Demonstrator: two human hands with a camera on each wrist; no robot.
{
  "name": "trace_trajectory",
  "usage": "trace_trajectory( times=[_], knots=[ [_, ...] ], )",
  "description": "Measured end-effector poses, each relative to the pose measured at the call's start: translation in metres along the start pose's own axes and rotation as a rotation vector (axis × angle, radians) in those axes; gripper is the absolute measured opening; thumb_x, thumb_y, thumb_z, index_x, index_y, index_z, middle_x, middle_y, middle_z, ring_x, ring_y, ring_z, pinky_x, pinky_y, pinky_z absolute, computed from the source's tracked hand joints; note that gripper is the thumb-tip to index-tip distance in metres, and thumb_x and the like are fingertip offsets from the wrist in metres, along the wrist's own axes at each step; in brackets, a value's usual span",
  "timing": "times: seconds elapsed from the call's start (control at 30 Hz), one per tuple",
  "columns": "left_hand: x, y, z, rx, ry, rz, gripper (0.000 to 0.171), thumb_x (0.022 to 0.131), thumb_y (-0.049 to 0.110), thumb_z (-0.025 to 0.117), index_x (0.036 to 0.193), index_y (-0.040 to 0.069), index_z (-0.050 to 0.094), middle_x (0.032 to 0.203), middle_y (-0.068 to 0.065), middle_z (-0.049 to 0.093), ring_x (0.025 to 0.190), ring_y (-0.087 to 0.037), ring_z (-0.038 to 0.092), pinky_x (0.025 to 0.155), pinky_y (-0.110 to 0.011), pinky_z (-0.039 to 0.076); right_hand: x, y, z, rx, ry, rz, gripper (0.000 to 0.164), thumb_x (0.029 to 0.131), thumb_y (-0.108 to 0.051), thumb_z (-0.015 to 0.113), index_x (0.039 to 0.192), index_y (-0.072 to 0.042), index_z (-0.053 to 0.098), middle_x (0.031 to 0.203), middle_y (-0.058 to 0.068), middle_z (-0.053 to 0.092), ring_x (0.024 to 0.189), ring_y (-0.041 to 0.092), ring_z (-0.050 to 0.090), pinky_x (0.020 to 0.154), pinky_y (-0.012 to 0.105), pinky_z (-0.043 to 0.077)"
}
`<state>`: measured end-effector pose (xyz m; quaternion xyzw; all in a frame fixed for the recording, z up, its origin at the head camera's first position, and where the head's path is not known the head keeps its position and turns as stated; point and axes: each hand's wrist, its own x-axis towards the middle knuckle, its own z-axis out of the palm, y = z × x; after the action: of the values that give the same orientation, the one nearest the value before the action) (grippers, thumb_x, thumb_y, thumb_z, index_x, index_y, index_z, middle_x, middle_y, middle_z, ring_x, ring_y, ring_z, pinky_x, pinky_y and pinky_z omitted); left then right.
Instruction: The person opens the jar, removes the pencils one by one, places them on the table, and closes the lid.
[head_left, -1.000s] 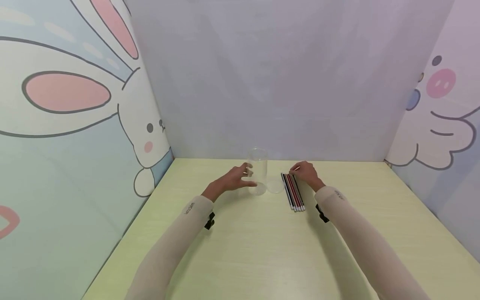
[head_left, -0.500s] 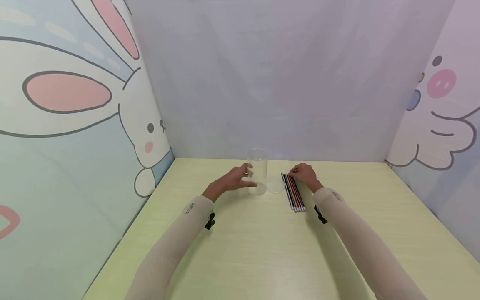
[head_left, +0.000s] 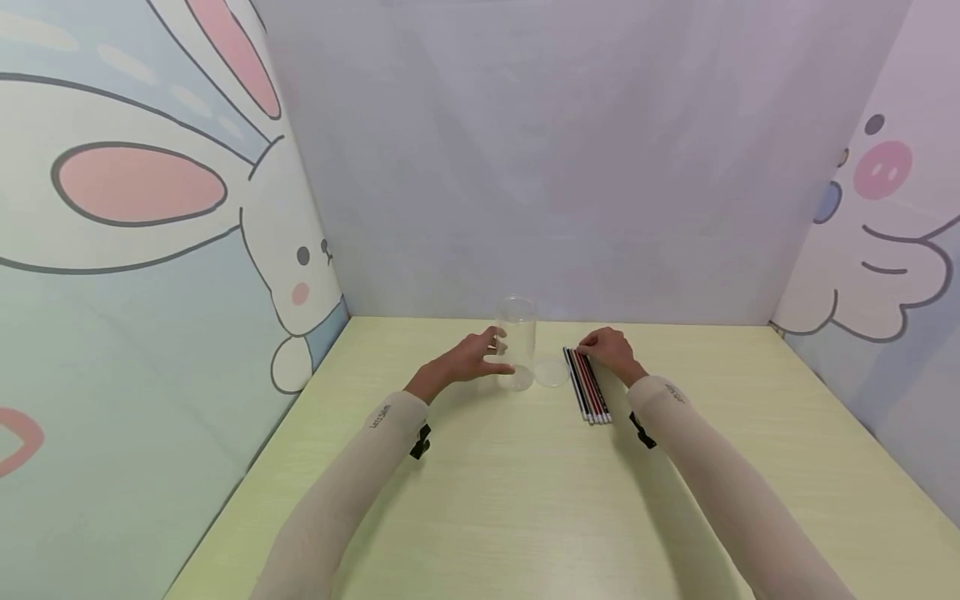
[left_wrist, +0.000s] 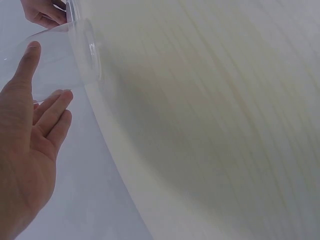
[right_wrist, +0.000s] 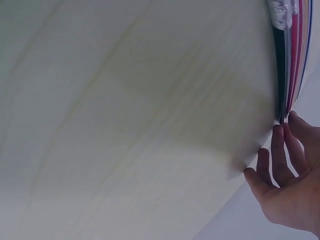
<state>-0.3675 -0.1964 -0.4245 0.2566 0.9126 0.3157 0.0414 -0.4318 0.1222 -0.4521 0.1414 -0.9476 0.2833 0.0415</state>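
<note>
A tall clear cylindrical container [head_left: 522,333] stands upright on the table in the head view. My left hand [head_left: 470,357] holds its left side; in the left wrist view the thumb lies along one side of the clear wall and the fingers [left_wrist: 56,112] touch the other. Several pencils [head_left: 586,387] lie side by side, dark and red, with their white eraser ends toward me. At their far tips my right hand [head_left: 609,348] pinches a pencil between thumb and forefinger, and in the right wrist view the other fingers [right_wrist: 256,182] touch the tabletop.
A clear round lid [head_left: 551,373] lies flat between the container and the pencils. The pale wooden table [head_left: 495,500] meets a grey back wall [head_left: 525,167] just beyond the hands. Side walls with cartoon animals [head_left: 288,275] bound it.
Between the first two frames my right hand shifts slightly left and toward me at the pencil tips. Since then it stays almost still. The left hand and container keep their place.
</note>
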Motion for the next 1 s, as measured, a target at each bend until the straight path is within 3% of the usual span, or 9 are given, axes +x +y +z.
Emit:
trace_trajectory(
  times=[0.3, 0.5, 0.6, 0.7, 0.8, 1.0],
  knots=[
    [-0.001, -0.001, 0.001, -0.008, 0.005, 0.012, 0.071, 0.095, 0.033, 0.079, 0.146, 0.004, 0.039, 0.141, -0.019, 0.061, 0.133, -0.032, 0.059, 0.112, -0.051, 0.048, 0.009, 0.009, 0.002, -0.011, 0.01, -0.042, 0.035, 0.102, -0.025, 0.068, 0.123, 0.002, 0.073, 0.121, 0.022, 0.073, 0.109, 0.04, 0.069, 0.087, 0.052, 0.059],
    [-0.001, -0.002, -0.001, 0.004, 0.012, 0.024, 0.069, 0.095, 0.032, 0.079, 0.146, 0.006, 0.039, 0.14, -0.019, 0.061, 0.132, -0.031, 0.059, 0.112, -0.051, 0.048, 0.007, 0.003, 0.001, 0.027, 0.014, -0.241, 0.037, 0.1, -0.022, 0.072, 0.126, 0.004, 0.071, 0.123, 0.023, 0.072, 0.113, 0.042, 0.067, 0.094, 0.057, 0.056],
    [-0.001, -0.001, -0.001, 0.016, 0.019, 0.029, 0.069, 0.095, 0.034, 0.079, 0.145, 0.006, 0.04, 0.139, -0.018, 0.063, 0.131, -0.031, 0.06, 0.111, -0.049, 0.049, 0.004, -0.004, 0.002, 0.034, -0.02, -0.369, 0.038, 0.099, -0.022, 0.074, 0.127, 0.005, 0.071, 0.123, 0.022, 0.072, 0.112, 0.041, 0.068, 0.092, 0.057, 0.057],
    [-0.001, 0.0, -0.002, 0.033, 0.02, 0.021, 0.071, 0.095, 0.036, 0.079, 0.146, 0.006, 0.04, 0.139, -0.016, 0.063, 0.13, -0.029, 0.061, 0.11, -0.047, 0.05, 0.001, -0.011, 0.003, 0.021, -0.08, -0.432, 0.043, 0.098, -0.027, 0.075, 0.129, 0.003, 0.071, 0.121, 0.021, 0.073, 0.106, 0.037, 0.071, 0.088, 0.054, 0.059],
    [-0.001, 0.001, -0.002, 0.04, 0.019, 0.001, 0.074, 0.094, 0.037, 0.079, 0.147, 0.004, 0.04, 0.14, -0.015, 0.063, 0.13, -0.028, 0.061, 0.109, -0.045, 0.051, -0.002, -0.018, 0.005, -0.017, -0.153, -0.44, 0.052, 0.097, -0.036, 0.075, 0.133, 0.001, 0.068, 0.126, 0.02, 0.071, 0.108, 0.034, 0.07, 0.09, 0.052, 0.059],
    [0.001, 0.0, -0.001, 0.03, 0.011, 0.003, 0.076, 0.094, 0.039, 0.079, 0.149, 0.002, 0.039, 0.14, -0.016, 0.063, 0.132, -0.029, 0.06, 0.109, -0.048, 0.05, -0.01, -0.024, 0.01, -0.068, -0.256, -0.414, 0.072, 0.089, -0.051, 0.08, 0.14, -0.002, 0.064, 0.139, 0.019, 0.064, 0.126, 0.036, 0.062, 0.103, 0.052, 0.053]
  ],
)
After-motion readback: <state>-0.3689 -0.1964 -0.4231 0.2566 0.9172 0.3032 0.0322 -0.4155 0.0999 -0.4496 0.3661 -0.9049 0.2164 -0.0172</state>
